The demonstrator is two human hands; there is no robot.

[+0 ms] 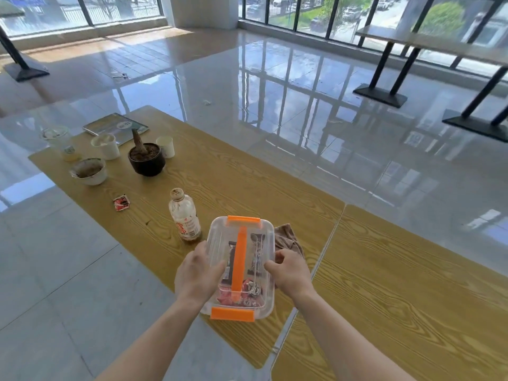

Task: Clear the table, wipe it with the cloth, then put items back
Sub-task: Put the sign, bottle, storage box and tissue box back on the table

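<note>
A clear plastic box (242,229) with an orange handle and orange clips sits near the front edge of the wooden table (247,177); snack packets lie inside it. My left hand (196,273) grips its left side and my right hand (291,270) grips its right side. A brown cloth (288,237) lies crumpled just behind the box's right side, partly hidden by it. A nearly empty drink bottle (185,215) stands upright to the left of the box.
Farther left on the table are a red wrapper (121,202), a black plant pot (147,159), a dirty paper bowl (89,171), two paper cups (105,146), a clear plastic cup (59,141) and a booklet (115,126). A second table (412,298) adjoins on the right.
</note>
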